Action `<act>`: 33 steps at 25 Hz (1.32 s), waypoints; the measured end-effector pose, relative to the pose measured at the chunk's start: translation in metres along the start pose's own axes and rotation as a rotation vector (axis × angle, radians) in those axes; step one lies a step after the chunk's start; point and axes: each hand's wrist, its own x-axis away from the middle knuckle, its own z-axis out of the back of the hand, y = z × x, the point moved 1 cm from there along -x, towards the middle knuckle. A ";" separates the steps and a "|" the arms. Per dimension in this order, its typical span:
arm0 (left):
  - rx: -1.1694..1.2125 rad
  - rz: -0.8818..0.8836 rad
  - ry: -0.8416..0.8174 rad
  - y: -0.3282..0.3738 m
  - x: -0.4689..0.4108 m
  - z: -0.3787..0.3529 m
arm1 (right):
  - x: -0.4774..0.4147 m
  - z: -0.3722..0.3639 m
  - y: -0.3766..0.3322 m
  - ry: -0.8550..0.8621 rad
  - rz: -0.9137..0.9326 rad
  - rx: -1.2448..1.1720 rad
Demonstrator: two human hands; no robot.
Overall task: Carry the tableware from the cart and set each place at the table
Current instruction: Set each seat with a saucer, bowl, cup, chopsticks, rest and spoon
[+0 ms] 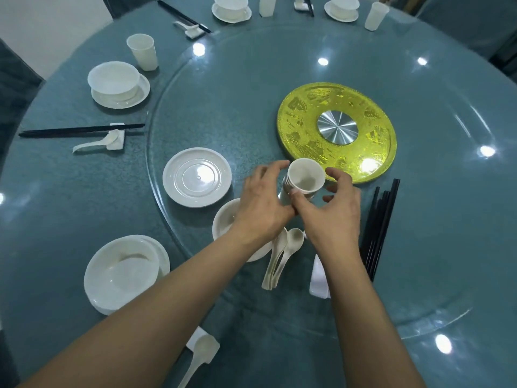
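A stack of white cups stands tilted on the glass turntable. My left hand grips the stack's left side. My right hand pinches the top cup's rim with thumb and fingers curled round it. Under my wrists lie a white bowl, several white spoons and a white rest. A bundle of black chopsticks lies to the right. A stack of white plates sits to the left. A bowl on a plate marks the near place, with a spoon on a rest.
A set place at the left has a bowl on a plate, a cup, chopsticks and a spoon. Two more set places line the far edge. A gold disc sits at the turntable's centre.
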 end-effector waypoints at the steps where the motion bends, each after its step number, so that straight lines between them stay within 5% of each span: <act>1: 0.010 0.003 -0.009 0.000 -0.003 -0.002 | -0.004 -0.002 0.001 -0.014 -0.005 0.020; 14: 0.124 -0.095 0.009 -0.015 -0.019 -0.014 | -0.025 -0.010 -0.002 -0.016 0.061 0.146; 33: 0.159 -0.075 0.045 0.004 -0.002 0.006 | -0.013 0.024 -0.043 0.006 0.062 -0.026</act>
